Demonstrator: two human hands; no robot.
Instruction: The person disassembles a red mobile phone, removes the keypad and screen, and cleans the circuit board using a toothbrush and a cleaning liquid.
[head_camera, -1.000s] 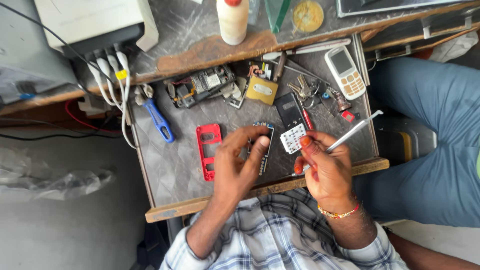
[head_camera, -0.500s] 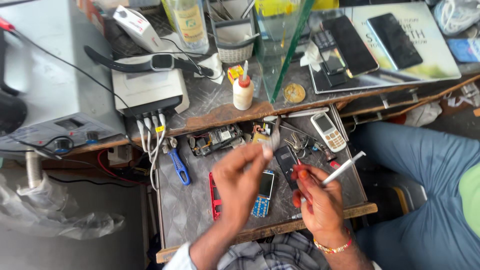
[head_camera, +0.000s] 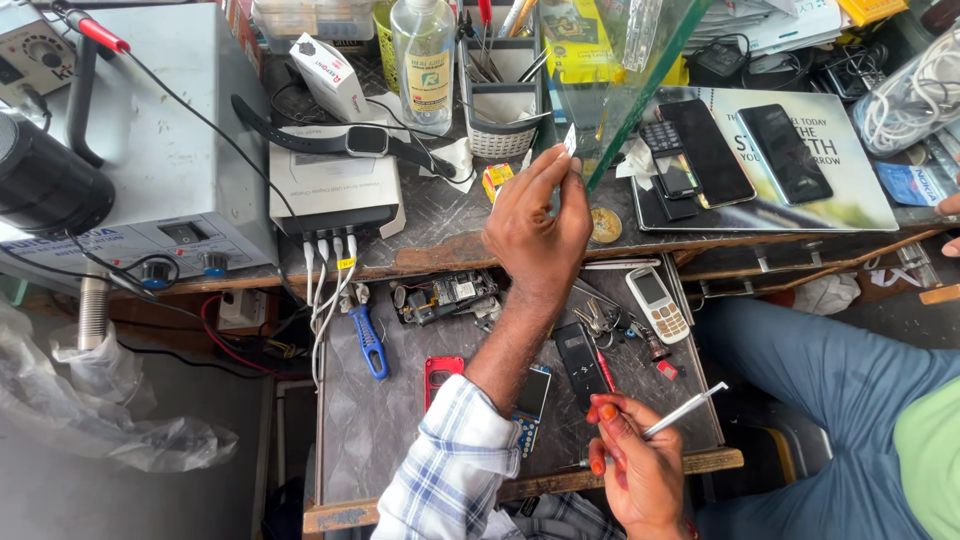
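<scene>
Left hand (head_camera: 538, 222) pinches something small by glass pane (head_camera: 640, 80); right hand (head_camera: 640, 465) clamps tweezers (head_camera: 685, 410). Pane could get knocked.

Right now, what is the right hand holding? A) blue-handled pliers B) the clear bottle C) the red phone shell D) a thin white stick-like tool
D: the right hand pinches a thin white stick-like tool in its fingers over the lower tray, while the left hand reaches up toward the upper shelf.
</scene>
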